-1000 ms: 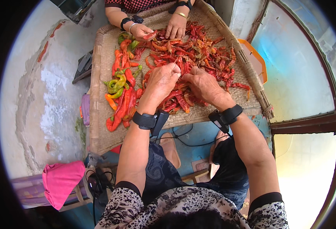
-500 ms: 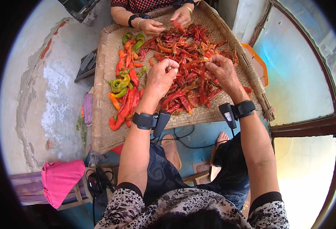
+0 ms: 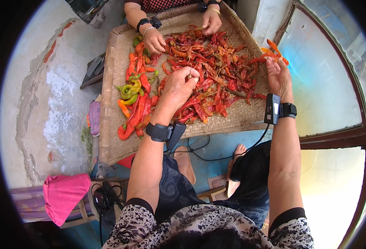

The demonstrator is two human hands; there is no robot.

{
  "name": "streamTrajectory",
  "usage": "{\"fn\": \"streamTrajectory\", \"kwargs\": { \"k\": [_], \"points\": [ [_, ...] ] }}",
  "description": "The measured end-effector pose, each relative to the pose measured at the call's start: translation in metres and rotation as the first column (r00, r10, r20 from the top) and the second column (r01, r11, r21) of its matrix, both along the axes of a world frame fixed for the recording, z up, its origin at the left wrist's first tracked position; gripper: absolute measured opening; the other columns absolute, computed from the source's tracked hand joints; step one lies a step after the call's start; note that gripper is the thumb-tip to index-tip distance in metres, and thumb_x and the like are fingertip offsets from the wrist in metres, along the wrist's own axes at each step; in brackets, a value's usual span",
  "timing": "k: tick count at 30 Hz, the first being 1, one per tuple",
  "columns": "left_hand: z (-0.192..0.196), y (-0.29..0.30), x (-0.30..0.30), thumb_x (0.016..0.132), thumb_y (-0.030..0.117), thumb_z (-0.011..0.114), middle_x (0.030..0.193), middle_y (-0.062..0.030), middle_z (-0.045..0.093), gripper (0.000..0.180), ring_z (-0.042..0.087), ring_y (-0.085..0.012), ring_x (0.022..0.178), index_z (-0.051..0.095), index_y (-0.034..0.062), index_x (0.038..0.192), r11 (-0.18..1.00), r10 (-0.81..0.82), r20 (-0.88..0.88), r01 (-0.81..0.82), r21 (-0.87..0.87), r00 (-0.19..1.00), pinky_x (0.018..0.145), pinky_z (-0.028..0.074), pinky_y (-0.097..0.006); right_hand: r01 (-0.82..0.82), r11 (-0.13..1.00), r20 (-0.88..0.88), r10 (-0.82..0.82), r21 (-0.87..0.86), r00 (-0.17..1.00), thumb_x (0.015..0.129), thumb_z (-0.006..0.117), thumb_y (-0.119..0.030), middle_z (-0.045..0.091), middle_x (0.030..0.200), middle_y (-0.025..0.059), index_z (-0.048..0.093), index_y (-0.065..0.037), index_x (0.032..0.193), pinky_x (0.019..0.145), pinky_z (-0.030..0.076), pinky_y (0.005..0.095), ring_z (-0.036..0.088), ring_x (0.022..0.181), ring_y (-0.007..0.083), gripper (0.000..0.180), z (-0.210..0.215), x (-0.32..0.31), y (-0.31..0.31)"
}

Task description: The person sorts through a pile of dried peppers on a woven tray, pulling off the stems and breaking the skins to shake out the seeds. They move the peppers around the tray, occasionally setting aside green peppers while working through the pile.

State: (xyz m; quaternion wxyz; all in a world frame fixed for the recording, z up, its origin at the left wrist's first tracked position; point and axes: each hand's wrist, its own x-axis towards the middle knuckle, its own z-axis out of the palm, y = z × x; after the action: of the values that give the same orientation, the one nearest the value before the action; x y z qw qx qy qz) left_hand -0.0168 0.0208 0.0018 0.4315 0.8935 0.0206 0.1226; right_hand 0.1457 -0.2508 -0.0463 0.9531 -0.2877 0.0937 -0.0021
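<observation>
A wide woven tray (image 3: pixel 249 120) holds a spread heap of wrinkled red chili peppers (image 3: pixel 216 76). My left hand (image 3: pixel 181 85) is pinched over the near side of the heap, with a thin pepper stem showing at its fingertips. Beyond the tray's right rim, my right hand (image 3: pixel 279 79) is turned partly palm up, its fingers against several orange-red chili peppers (image 3: pixel 276 54). Smoother red peppers (image 3: pixel 135 114) lie along the tray's left side, with curled green peppers (image 3: pixel 131 89) among them.
Across the tray, another person's hands (image 3: pixel 154 40) (image 3: pixel 211 21) are over the far part of the heap. A frosted window (image 3: pixel 328 74) stands close on the right. A cable (image 3: pixel 216 159) hangs below the tray; a pink cloth (image 3: pixel 66 197) lies at lower left.
My right hand has moved right from the heap to beyond the tray's rim, with orange-red peppers at its fingers. My left hand shifts slightly right. The other person's hands have moved apart.
</observation>
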Motion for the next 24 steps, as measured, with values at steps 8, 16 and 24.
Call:
{"fn": "streamTrajectory", "kwargs": {
  "k": [8,16,24],
  "points": [
    [0.005,-0.002,-0.004,0.084,0.01,0.056,0.072,-0.0001,0.06,0.013,0.057,-0.0079,0.062,0.062,0.0051,0.094,0.997,0.013,0.003,-0.014,0.081,1.0,0.057,0.046,-0.023,0.048,0.966,0.051,-0.036,-0.255,0.998,0.089,0.054,-0.015,0.048,0.116,0.0239,0.032,0.014,0.123,0.087,0.05,0.0363,0.054,0.105,0.0325,0.049,0.003,-0.011,0.003],
    [0.012,-0.002,-0.005,0.08,0.008,0.057,0.078,-0.0105,0.062,0.014,0.057,-0.0187,0.068,0.058,0.0012,0.093,0.999,0.009,-0.035,-0.007,0.051,0.999,0.066,0.046,-0.032,0.465,-0.367,0.344,0.349,-0.806,0.872,0.073,0.059,-0.001,0.052,0.11,0.0173,0.061,-0.002,0.104,0.081,0.048,0.0391,0.055,0.099,0.0322,0.03,0.017,-0.039,0.026],
    [0.001,0.002,-0.004,0.083,0.008,0.057,0.082,-0.005,0.06,0.016,0.057,-0.0124,0.071,0.059,0.002,0.097,0.997,-0.026,-0.018,0.025,-0.069,0.999,0.064,0.047,-0.026,0.508,-0.266,0.39,0.392,-0.819,0.833,0.079,0.061,-0.005,0.059,0.083,0.0105,0.059,0.0,0.09,0.066,0.049,0.0385,0.06,0.074,0.0285,0.012,0.018,-0.057,0.042]
  ]
}}
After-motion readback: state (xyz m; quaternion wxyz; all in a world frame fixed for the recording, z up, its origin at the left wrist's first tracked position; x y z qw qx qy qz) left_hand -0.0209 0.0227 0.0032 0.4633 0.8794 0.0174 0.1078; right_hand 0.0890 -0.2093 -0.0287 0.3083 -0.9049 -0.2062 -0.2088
